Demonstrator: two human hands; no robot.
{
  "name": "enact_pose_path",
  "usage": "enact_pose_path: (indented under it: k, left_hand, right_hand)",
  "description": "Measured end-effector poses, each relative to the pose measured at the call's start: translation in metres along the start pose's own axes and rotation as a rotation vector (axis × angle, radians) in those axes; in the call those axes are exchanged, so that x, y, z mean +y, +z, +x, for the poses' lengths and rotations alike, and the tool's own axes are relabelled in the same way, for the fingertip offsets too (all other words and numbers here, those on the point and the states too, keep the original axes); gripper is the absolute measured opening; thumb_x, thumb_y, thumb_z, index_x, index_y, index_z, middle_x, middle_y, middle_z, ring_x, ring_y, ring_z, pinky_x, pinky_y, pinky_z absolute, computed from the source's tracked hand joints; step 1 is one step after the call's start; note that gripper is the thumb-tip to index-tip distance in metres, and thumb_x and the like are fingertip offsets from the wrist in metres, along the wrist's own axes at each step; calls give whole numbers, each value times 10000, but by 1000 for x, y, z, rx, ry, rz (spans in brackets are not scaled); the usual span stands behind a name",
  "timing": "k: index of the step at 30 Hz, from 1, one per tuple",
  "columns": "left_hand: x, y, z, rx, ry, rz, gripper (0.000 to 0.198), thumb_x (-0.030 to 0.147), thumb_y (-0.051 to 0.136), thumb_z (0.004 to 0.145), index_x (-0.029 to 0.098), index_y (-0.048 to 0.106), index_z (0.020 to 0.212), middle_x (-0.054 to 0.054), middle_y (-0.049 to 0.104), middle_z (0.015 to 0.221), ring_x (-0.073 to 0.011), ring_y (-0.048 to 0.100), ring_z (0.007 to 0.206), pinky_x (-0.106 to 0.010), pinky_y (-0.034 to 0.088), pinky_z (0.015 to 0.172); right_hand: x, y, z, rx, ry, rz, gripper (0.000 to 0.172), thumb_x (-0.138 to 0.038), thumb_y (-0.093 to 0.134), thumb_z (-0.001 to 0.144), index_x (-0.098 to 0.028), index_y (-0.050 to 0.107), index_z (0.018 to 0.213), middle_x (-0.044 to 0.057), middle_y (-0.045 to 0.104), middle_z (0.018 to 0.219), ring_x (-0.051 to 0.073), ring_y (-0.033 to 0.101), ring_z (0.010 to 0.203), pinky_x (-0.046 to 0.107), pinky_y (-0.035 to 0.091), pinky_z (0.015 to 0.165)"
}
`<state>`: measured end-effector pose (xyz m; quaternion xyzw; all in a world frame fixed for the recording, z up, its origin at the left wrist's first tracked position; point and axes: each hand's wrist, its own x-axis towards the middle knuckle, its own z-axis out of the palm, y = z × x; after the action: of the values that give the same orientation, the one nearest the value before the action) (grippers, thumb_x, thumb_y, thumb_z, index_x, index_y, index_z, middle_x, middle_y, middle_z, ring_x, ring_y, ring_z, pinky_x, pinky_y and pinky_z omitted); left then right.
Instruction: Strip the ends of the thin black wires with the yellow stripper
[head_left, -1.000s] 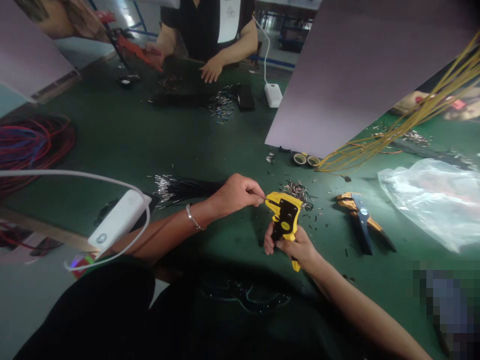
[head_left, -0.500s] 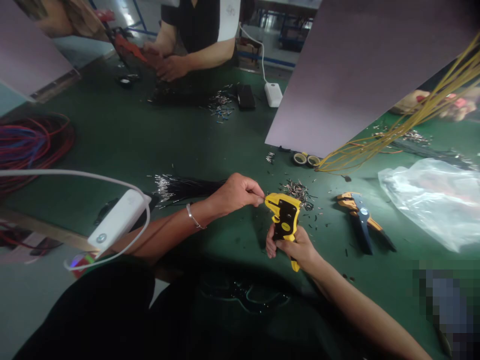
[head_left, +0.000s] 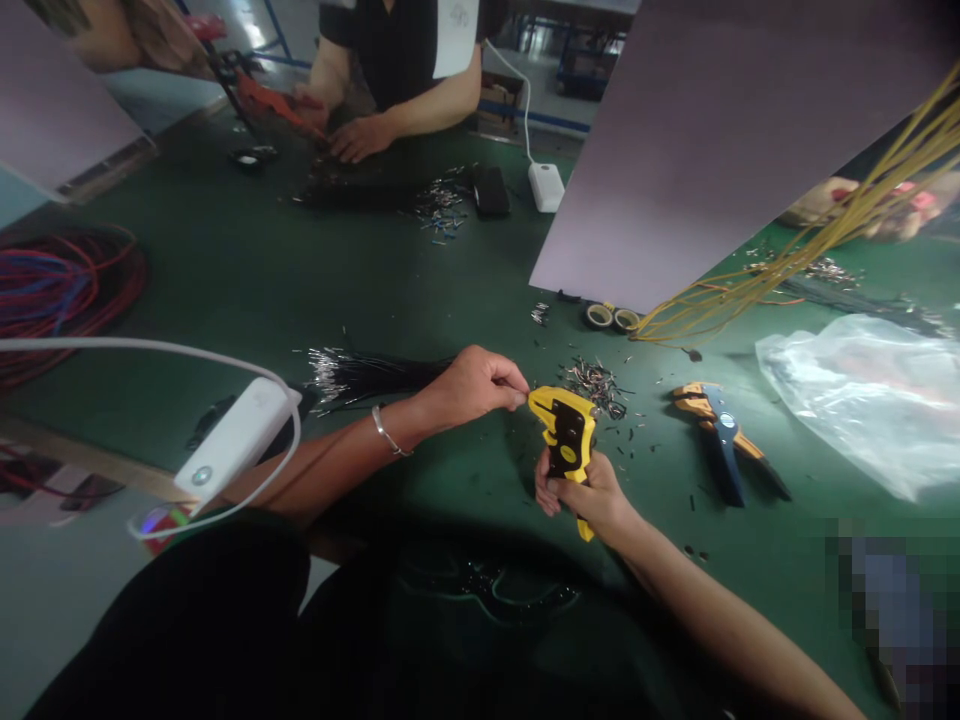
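My right hand point(head_left: 592, 490) is wrapped round the grip of a yellow and black wire stripper point(head_left: 571, 432), its jaws pointing left. At the jaw tips, my left hand point(head_left: 480, 385) has thumb and forefinger pinched together. Whatever lies in that pinch is too small to make out. Behind my left wrist stretches a bundle of thin black wires point(head_left: 390, 372), its bright ends to the left. Just beyond the stripper lies a pile of short wire scraps point(head_left: 596, 382). A second wire stripper, blue and orange point(head_left: 724, 425), rests on the table to the right.
On the green table point(head_left: 247, 290) are a white power bank point(head_left: 238, 440) with a cable, coiled red and blue wires point(head_left: 67, 290), tape rolls point(head_left: 611, 318) and a clear plastic bag point(head_left: 870, 400). Yellow wires point(head_left: 817, 245) hang beside a pale panel point(head_left: 645, 150). A co-worker's hands point(head_left: 360, 135) are opposite.
The wire stripper in my right hand has shifted slightly left, its lower handle drawn in a little. My left hand has barely moved. Across the table, the co-worker's hand has moved right.
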<state>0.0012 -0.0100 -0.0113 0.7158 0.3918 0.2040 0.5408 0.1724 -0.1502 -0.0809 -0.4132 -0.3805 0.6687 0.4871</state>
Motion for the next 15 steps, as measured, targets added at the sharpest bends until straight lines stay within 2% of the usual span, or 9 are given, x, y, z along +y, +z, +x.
enact_pose_path:
  k: [15]
  left_hand:
    - [-4, 1, 5, -11, -3, -26, 101, 115, 663, 657, 120, 733, 731, -15, 672, 628, -92, 545, 584, -236, 415, 596]
  right_hand:
    - [2, 1, 2, 53, 25, -18, 128, -183, 648, 688, -179, 543, 761, -63, 503, 521, 97, 464, 407, 261, 434, 420]
